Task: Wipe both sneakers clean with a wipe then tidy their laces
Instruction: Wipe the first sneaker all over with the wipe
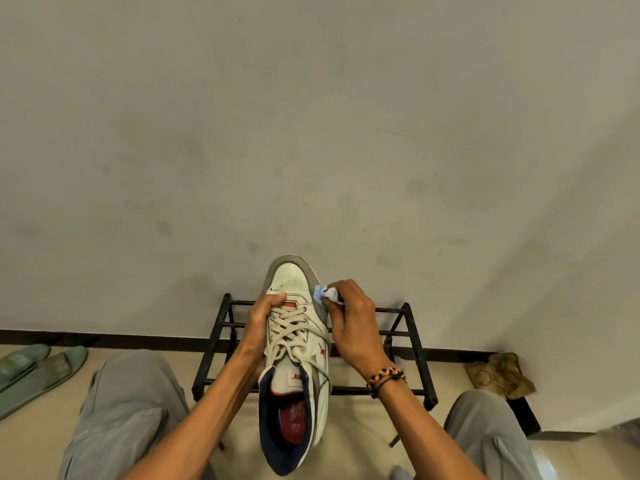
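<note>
Gripping the white sneaker (pixel 294 341) from its left side, the left hand (pixel 261 325) curls fingers over the laces (pixel 294 329). The right hand (pixel 353 320) pinches a crumpled blue-white wipe (pixel 323 294) against the shoe's right forefoot. The sneaker is held between both hands, toe pointing away, above a black rack (pixel 405 327).

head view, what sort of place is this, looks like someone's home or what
Probably a home entryway or hallway corner. A low black metal shoe rack stands against a plain painted wall, a pair of green slippers lies on the floor beside it, and the person holds a sneaker over the rack.
</note>
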